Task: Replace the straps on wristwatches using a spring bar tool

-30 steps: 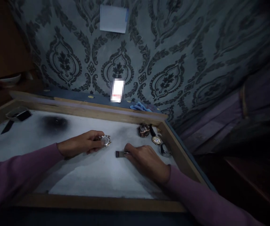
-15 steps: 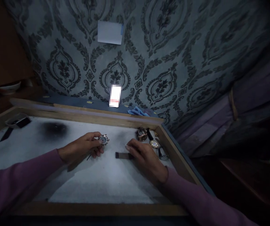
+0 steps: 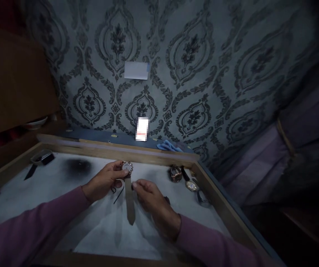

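Head view, sole view. Left hand (image 3: 105, 180): one, thumb and fingers clamped on a watch case (image 3: 127, 167), raised above the floor of a wood-rimmed tray (image 3: 221, 209). Right hand (image 3: 150, 194): one, fingertips drawn together at the edge of a strap (image 3: 130, 207); whether they pinch it cannot be told. Strap: one, grey-brown, hanging from the case's lower side, pointed end downward; firmness of the join not visible. Thin dark rod (image 3: 119, 195): one, just below the left fingers; held or loose, unclear.

Risks, as judged: strap could slip off the case, were the join unsecured and the right fingers to tug. Small fastening parts, if any, could drop and be lost to sight, the light being dim. Case could be smudged or scratched, the left thumb pressing near its face. Gold-toned watch (image 3: 192, 185), right side: could be knocked by a wide sweep of the right hand.
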{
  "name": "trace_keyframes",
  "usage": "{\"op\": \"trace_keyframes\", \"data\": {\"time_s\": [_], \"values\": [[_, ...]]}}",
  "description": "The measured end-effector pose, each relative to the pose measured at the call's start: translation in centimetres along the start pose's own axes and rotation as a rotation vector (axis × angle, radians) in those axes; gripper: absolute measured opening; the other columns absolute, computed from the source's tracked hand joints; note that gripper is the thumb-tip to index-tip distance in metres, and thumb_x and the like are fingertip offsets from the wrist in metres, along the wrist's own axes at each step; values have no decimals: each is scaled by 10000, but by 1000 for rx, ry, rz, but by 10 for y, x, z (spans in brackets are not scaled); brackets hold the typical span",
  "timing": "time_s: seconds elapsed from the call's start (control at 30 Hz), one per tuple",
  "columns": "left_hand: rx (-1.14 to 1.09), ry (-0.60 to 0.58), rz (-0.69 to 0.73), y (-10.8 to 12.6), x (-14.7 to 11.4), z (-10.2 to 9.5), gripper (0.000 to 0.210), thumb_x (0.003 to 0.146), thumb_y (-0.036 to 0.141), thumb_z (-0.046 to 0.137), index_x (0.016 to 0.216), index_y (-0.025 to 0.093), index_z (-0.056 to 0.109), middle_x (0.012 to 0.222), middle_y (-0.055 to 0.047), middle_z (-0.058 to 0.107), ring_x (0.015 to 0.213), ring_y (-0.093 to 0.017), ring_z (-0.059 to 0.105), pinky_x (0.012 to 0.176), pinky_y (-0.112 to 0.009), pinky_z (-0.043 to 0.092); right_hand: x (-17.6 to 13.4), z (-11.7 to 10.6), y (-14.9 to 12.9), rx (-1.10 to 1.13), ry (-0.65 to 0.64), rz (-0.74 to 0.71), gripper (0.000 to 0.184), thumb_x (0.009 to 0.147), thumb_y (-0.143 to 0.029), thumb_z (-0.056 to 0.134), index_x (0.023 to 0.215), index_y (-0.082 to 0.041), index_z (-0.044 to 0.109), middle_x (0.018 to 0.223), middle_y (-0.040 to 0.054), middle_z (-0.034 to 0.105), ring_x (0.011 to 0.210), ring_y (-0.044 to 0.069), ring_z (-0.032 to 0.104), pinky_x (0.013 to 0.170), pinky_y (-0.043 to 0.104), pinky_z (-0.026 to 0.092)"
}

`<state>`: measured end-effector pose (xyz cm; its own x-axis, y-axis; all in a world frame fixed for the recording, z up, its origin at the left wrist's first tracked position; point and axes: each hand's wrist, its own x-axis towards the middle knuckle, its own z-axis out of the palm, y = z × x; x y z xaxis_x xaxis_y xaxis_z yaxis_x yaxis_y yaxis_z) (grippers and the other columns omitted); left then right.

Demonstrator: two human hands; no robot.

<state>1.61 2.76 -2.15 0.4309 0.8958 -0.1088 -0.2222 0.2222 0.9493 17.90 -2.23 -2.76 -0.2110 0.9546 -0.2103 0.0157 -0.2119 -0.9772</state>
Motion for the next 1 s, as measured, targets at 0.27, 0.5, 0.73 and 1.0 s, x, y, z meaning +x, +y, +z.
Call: {"op": "trace_keyframes", "data": {"time_s": [0.27,0.5,0.73,1.0], "values": [[11,-38,24,9,-7,5,514,629,252,809,1060,201,534,757,24,588,637,-110,586,502,-177,438,-7,-1,-7,151,-40,74,540,669,-677,679,606,-169,511,513,-65,373,447,57,246,435,235,146],[214,-172,6,15,-8,0,331,693,302,751,885,169,516,721,15,595,641,-138,636,506,-197,468,0,-15,-3,86,-67,118,466,535,-540,823,622,-157,572,467,-75,445,431,54,312,432,215,193],[487,-328,37,17,-9,-2,290,852,426,593,837,148,511,672,18,562,510,-101,585,415,-172,371,-3,-24,-3,-80,-140,51,410,623,-503,790,608,-146,588,500,-68,461,463,51,313,452,211,192],[412,-253,57,10,-9,2,291,854,430,583,837,154,491,723,11,574,498,-82,555,417,-177,354,-3,-26,-6,-137,-116,-31,452,670,-579,726,661,-150,586,561,-54,447,507,71,319,475,225,201]]}}
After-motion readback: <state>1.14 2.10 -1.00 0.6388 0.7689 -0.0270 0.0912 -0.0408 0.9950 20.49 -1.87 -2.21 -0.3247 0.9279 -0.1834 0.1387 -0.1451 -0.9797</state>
